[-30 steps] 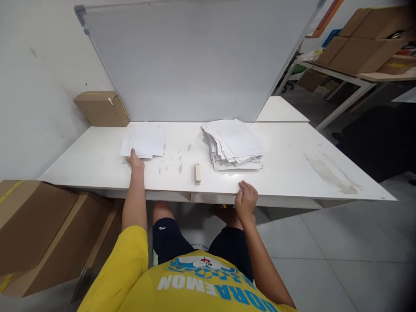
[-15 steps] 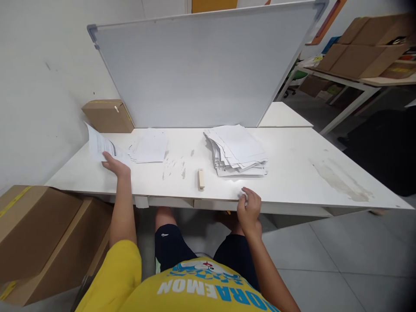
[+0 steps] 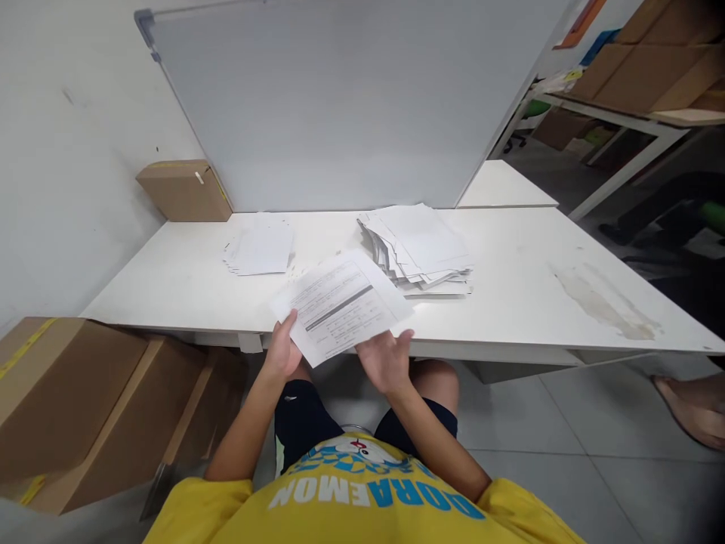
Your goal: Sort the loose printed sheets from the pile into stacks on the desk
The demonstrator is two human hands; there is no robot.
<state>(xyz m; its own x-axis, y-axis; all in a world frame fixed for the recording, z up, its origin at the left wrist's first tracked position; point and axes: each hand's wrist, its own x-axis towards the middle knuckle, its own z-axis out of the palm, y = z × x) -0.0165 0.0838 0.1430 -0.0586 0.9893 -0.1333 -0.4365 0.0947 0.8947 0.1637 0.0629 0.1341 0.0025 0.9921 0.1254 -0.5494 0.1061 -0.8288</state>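
My left hand (image 3: 284,350) grips the lower left edge of a printed sheet of paper (image 3: 347,306), thumb on top. The sheet tilts over the table's front edge, with text and a dark band across it. My right hand (image 3: 387,360) lies palm up at the sheet's lower right edge, thumb spread away, its fingertips hidden under the paper. Behind the sheet, to the right, is a thick, uneven stack of papers (image 3: 424,240). A smaller pile of papers (image 3: 260,248) lies at the left. The stapler is not visible now.
A whiteboard (image 3: 351,106) stands along the back of the white table (image 3: 510,302). A small cardboard box (image 3: 184,190) sits at the back left corner. Larger cardboard boxes (image 3: 62,400) stand at the lower left. Another person's foot (image 3: 694,412) shows at the right.
My left hand lifted the sheet from the left pile, swung it out left, then brought it to the middle. My right hand moved left to the sheet, which now covers the stapler's spot.
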